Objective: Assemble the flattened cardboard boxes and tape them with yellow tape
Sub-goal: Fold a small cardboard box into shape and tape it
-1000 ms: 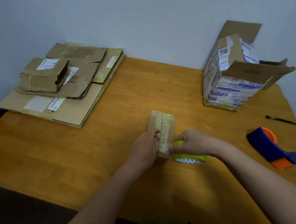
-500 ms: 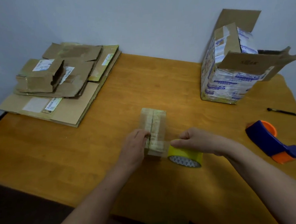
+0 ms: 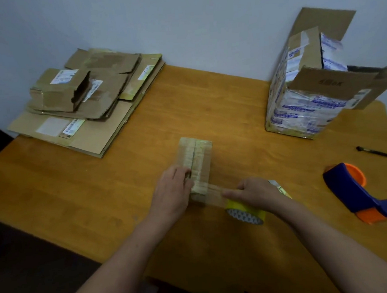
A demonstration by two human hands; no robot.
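Observation:
A small assembled cardboard box lies in the middle of the wooden table, its top flaps closed along a centre seam. My left hand holds the box's near left end, fingers curled on its top. My right hand grips the yellow tape roll just right of the box. A strip of tape stretches from the roll to the box's near end. Several flattened cardboard boxes are stacked at the far left of the table.
A tall open carton with printed wrapping stands at the far right. A blue and orange tape dispenser lies near the right edge, with a black pen behind it. A wall runs behind the table.
My right hand has pulled the tape roll rightwards away from the box, drawing out a strip. My left hand has stayed on the box's near end.

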